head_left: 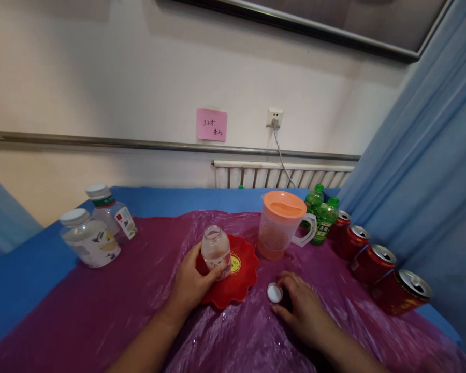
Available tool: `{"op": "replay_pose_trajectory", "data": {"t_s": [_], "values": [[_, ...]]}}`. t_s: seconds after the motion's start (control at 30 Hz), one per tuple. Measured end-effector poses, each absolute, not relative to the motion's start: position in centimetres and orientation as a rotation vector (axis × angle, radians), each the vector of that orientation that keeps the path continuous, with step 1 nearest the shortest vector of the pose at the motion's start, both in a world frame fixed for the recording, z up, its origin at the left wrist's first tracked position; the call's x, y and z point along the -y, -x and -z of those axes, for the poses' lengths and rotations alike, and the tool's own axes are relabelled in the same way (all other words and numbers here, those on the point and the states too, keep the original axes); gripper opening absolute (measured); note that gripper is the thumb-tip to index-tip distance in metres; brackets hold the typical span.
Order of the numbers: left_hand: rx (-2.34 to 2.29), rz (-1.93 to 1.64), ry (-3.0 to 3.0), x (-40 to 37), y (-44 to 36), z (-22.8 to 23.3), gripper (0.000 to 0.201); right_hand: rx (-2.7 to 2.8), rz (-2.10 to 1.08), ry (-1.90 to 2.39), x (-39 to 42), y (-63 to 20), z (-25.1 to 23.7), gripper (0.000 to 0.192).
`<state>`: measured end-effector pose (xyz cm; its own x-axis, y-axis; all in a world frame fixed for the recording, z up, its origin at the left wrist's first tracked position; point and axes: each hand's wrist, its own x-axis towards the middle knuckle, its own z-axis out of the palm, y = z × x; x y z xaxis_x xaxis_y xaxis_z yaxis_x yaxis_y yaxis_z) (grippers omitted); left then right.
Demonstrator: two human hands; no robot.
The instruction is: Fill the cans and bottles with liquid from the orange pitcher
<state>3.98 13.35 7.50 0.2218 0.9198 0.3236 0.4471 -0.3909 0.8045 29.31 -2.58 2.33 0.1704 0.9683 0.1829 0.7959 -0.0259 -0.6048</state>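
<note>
Left hand (191, 284) grips the bottle (216, 253); right hand (303, 311) curls beside the cap (274, 293), hold unclear.

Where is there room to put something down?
On the purple sheet: between the white-capped bottles and the left hand, and between its forearm and the blue cover. The right side is crowded with the pitcher, green bottles and red cans.
</note>
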Motion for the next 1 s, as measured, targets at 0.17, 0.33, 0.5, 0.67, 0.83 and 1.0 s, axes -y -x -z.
{"op": "replay_pose_trajectory", "data": {"t_s": [0.17,0.33,0.5,0.67,0.83,1.0], "values": [[-1.212,-1.096,-1.97,-13.4,-3.9,-7.2,0.065,1.086,0.021,1.628,1.1,-33.0,-3.7,0.047],[-1.178,-1.092,-1.995,-13.6,-3.8,-6.8,0.065,0.81,-0.166,1.453,-3.7,-36.7,-7.1,0.055],[-1.183,-1.084,-2.022,-13.8,-3.5,-6.4,0.062,0.838,-0.324,1.293,-7.1,-36.5,-8.1,0.06],[-1.213,-1.055,-2.05,-14.0,-3.2,-5.8,0.068,0.785,-0.344,1.202,-8.5,-35.6,-9.6,0.062],[-1.279,-1.077,-2.102,-13.7,-3.1,-5.7,0.062,0.865,-0.373,1.165,-8.7,-36.4,-14.1,0.059],[-1.255,-1.113,-2.156,-13.3,-3.0,-5.8,0.062,1.01,-0.415,1.185,-8.3,-37.2,-18.8,0.052]]}}
